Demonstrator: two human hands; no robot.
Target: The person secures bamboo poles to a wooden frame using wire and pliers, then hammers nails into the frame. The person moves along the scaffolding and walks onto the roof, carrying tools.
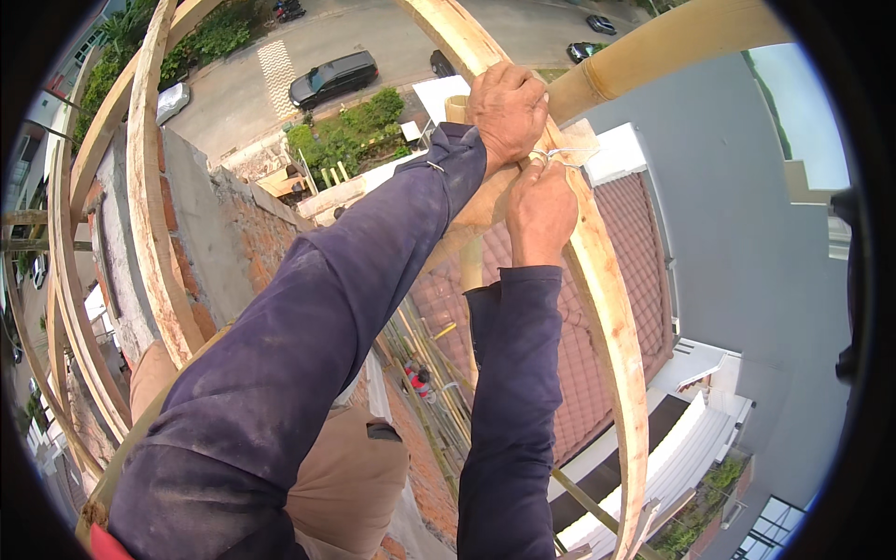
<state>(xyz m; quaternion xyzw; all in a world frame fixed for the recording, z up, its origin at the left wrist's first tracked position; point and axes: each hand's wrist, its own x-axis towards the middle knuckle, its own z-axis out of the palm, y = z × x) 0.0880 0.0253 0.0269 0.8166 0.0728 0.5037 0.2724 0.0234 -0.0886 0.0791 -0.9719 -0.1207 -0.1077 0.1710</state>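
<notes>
My left hand is closed over a long pale wooden beam, which looks bowed in this view. Just below it, my right hand pinches a thin white cord that lies across the beam. The cord's lower part is hidden behind my fingers. Close to both hands, a thick bamboo pole meets the beam from the upper right. A short piece of board sits at this joint. Another wooden piece passes under my left wrist.
More timbers stand at the left beside a brick and plaster wall. Far below lie a tiled roof, bamboo poles, a person in red and a road with a dark car. A grey wall rises at the right.
</notes>
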